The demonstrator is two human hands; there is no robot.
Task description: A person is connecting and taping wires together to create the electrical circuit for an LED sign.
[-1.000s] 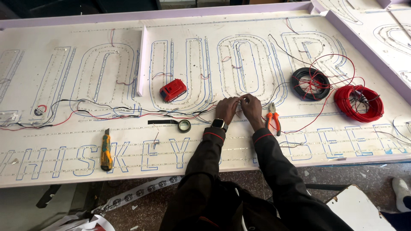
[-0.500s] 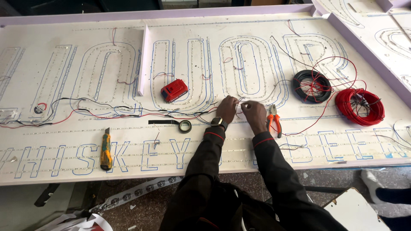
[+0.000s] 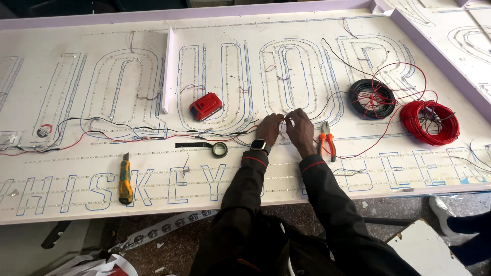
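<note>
Both hands meet fingertip to fingertip: left hand (image 3: 268, 129), right hand (image 3: 302, 131), pinching thin wires (image 3: 284, 121) between them; wires run left-right along the counter (image 3: 245, 174).

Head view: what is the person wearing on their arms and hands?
Both arms are in long dark sleeves, each with a thin red band at the cuff. The left hand is bare, with a dark wristwatch with a squarish face at the wrist. The right hand is bare too, with no glove or watch visible.
</note>
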